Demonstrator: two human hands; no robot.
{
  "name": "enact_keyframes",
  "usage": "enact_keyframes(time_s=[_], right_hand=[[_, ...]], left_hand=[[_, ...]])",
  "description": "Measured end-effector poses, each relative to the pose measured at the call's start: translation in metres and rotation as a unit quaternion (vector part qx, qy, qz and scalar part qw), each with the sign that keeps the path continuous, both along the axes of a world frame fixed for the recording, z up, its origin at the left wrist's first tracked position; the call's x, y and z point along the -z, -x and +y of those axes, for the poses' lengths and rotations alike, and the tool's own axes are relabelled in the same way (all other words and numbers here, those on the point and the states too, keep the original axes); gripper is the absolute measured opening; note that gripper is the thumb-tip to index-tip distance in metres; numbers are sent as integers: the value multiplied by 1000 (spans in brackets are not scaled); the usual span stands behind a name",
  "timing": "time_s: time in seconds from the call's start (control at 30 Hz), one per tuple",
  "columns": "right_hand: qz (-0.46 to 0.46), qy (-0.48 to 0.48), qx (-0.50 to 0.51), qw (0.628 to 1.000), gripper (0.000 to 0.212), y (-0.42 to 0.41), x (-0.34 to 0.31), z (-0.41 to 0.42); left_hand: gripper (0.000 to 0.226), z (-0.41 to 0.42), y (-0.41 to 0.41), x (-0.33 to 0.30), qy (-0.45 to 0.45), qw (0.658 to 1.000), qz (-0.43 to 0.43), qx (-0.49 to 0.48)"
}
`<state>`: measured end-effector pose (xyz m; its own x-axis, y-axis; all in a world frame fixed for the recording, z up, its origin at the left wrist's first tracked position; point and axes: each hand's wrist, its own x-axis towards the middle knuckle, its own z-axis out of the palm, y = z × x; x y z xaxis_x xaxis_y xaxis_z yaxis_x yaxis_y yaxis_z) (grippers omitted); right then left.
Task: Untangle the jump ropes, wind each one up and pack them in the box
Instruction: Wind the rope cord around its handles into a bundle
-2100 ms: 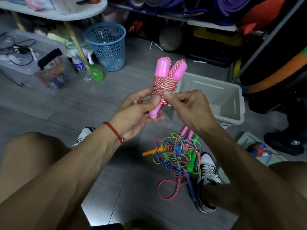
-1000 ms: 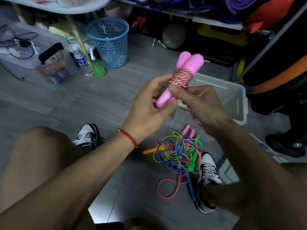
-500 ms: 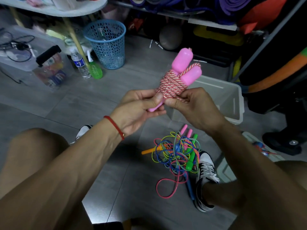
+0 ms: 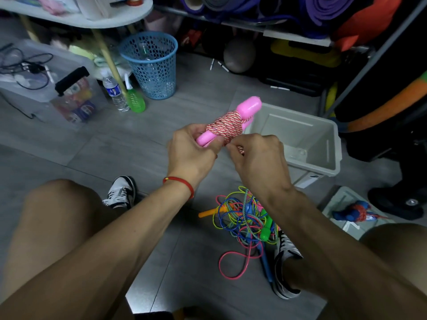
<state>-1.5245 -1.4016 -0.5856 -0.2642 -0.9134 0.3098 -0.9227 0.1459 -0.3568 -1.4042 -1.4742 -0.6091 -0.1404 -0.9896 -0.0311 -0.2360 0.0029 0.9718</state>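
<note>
Here the person sits above a grey tiled floor (image 4: 97,144) and holds a wound jump rope (image 4: 227,127) with both hands in front of the body. This rope has pink handles, and its red-and-white cord is wrapped in many turns around the two handles, which point up and to the right. The left hand (image 4: 188,155) has its grip clenched around the lower ends of the handles; a red string bracelet (image 4: 179,182) is on this wrist. The right hand (image 4: 258,158) pinches the cord just beside the bundle, at its lower right side, with fingers curled. Behind the hands, on the floor, stands a grey plastic box (image 4: 332,144), open at the top; the bundle is in the air near its left rim, not inside. Lower, between the person's shoes, lies a tangle of other jump ropes (image 4: 245,220) in yellow, blue, green and pink, with an orange handle and a green handle that stick out. At the right, on a pale lid (image 4: 332,204), lies one more wound rope (image 4: 353,212) with blue handles. A blue basket (image 4: 151,65) stands far behind on the floor.
</note>
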Motion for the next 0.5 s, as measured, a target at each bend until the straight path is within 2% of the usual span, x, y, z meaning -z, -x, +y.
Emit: enact_keyframes(time_s=[0.1, 0.17, 0.23, 0.37, 0.5], right_hand=[[-17, 88, -24, 996, 19, -2, -5, 1], [-121, 100, -25, 987, 13, 1, -9, 2], [-236, 73, -16, 969, 6, 6, -12, 4], [-210, 35, -36, 976, 1, 8, -12, 7], [-235, 2, -64, 970, 6, 11, -14, 9]], left_hand=[[41, -2, -2, 3, 46, 998, -38, 4], [40, -1, -2, -1, 63, 997, -43, 23], [42, 0, -4, -4, 84, 994, -55, 41], [34, 5, -8, -9, 151, 982, -109, 32], [32, 5, -13, -9, 169, 978, -118, 32]])
